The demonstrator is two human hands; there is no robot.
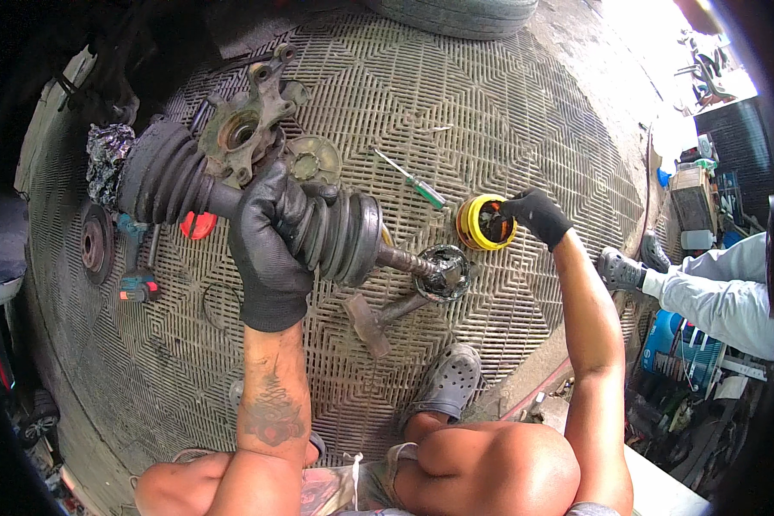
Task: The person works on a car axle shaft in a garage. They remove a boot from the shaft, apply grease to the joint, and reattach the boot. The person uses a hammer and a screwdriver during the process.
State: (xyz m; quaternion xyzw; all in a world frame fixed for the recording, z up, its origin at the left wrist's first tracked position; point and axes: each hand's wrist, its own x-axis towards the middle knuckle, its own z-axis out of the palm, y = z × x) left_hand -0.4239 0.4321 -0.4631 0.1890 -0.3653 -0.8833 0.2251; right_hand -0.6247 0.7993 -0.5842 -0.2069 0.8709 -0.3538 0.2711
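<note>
Gloves cover both hands. Left hand (271,245), mid-frame, is closed around a drive axle (232,202) at its ribbed rubber boot. Right hand (535,215), right of centre, dips its fingers into an open yellow tub (483,223) on the ribbed floor mat (507,103).

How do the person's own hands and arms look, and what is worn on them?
Both hands wear black work gloves: the left hand has a glove with a cuff ending just past the wrist, and the right hand has a matching one. The forearms carry no sleeves. The left forearm has a dark tattoo on its upper side. No watch or bracelet can be seen.
</note>
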